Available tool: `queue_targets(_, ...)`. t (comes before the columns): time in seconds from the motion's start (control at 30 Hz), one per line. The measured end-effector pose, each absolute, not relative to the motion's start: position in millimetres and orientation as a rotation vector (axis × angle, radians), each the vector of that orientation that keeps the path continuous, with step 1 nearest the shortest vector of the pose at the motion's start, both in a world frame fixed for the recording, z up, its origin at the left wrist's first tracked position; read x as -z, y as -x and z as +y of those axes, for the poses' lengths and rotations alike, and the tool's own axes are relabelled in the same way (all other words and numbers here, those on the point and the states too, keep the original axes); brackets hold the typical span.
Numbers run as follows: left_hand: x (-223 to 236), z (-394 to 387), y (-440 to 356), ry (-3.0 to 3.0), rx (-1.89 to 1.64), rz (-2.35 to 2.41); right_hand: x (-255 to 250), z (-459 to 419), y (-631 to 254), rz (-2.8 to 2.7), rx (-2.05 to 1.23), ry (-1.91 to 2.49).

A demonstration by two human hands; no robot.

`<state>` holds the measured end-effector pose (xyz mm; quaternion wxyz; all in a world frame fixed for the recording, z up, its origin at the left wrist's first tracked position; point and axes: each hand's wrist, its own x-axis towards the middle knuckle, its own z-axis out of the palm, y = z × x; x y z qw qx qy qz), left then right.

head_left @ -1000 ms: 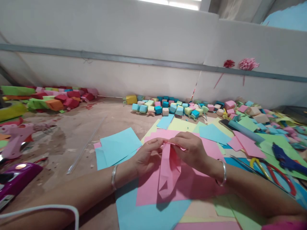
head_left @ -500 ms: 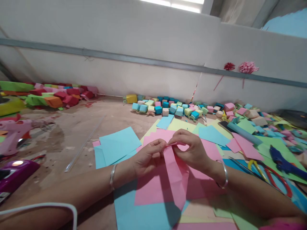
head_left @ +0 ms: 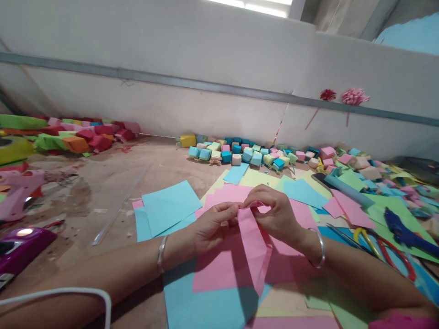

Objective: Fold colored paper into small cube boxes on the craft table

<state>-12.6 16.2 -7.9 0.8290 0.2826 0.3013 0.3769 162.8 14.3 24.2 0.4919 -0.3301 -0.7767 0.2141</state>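
Observation:
Both my hands pinch the top edge of a folded pink paper piece that hangs down toward me above the table. My left hand grips its left corner with thumb and fingers closed. My right hand grips the right side, fingers curled over the fold. Each wrist wears a silver bangle. Under the piece lie a flat pink sheet and a blue sheet. Another light-blue square sheet lies just left of my left hand.
Small coloured paper cubes line the wall at the back. Red-and-yellow scissors and a blue glue gun lie right. A pink glue gun and a purple device sit left, a thin clear stick on the brown table.
The pink piece has been unfolded longer and shifted a little right; its hanging end now tapers toward me. Both hands stay pinched at its top edge, slightly lower.

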Motion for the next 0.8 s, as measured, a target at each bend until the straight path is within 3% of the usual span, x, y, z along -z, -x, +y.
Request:
queue_targets(0.43, 13, 21, 15, -0.748, -0.78, 0.673, -20, 21, -165, -1.904, -0.556, 0.951)
queue_targets(0.6, 3, 17, 15, -1.202, -0.882, 0.822, -16, 25, -165, -2.051, -0.675, 1.105)
queue_targets(0.8, -1, 6, 13, -1.587, -0.845, 0.977, 1, 23, -158, -2.196, -0.553, 1.162)
